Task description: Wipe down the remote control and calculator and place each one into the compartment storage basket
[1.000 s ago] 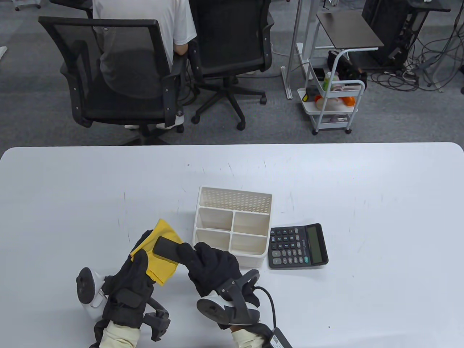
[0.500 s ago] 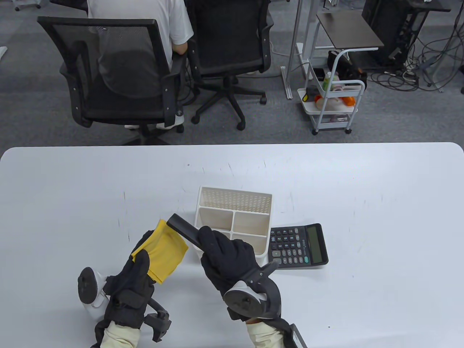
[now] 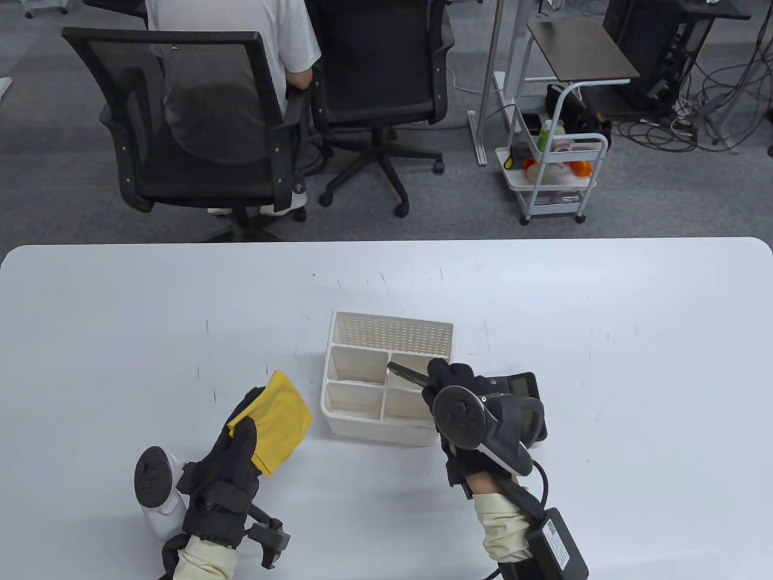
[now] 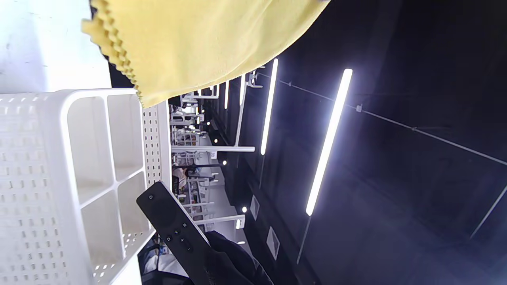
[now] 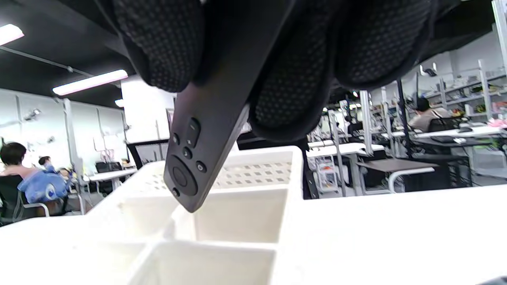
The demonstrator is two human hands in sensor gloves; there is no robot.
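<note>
table view: right hand (image 3: 462,386) holds remote (image 3: 406,374) over basket (image 3: 368,423).

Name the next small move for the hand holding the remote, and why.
Probably lower the remote control tip-first into the basket's back right compartment: the right hand grips it tilted, its tip hovering above the rim there, not yet inside.

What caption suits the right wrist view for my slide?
Right hand holds black remote control tilted above the white compartment basket.
</note>
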